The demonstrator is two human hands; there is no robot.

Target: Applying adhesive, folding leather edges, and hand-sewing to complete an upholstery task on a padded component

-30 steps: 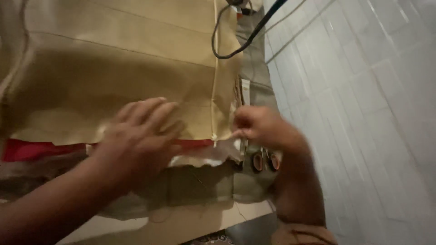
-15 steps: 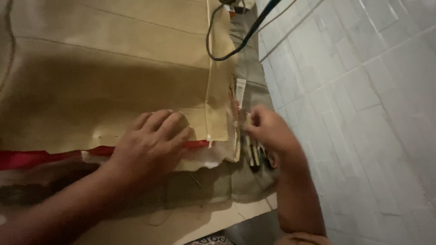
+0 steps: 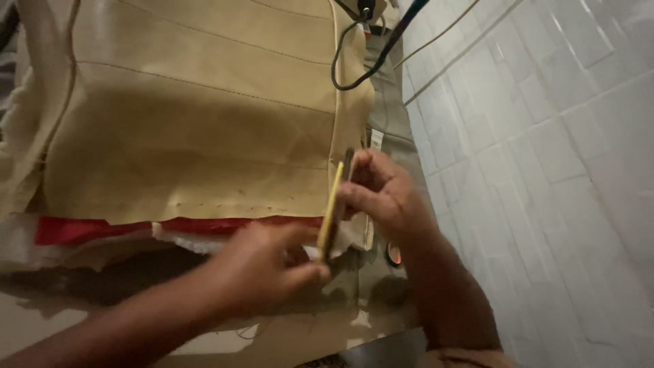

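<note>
A beige stitched leather-like cover [image 3: 191, 136] lies spread out, with a red strip [image 3: 102, 228] and white padding showing under its near edge. A thin yellow stick-like tool [image 3: 331, 208] stands along the cover's right seam. My right hand [image 3: 385, 197] pinches its upper end together with a dark strip. My left hand [image 3: 269, 272] grips its lower end, resting over the cover's near edge.
A white tiled wall [image 3: 545, 170] fills the right side. A black cable [image 3: 354, 61] loops over the cover's top right corner. A small round reddish object [image 3: 394, 253] lies beside my right wrist. Olive fabric [image 3: 354, 300] lies under the cover near me.
My left hand has lifted off the flat cover and slid right to the seam. My right hand has turned up, and both hands now hold the yellow tool, which was not visible before.
</note>
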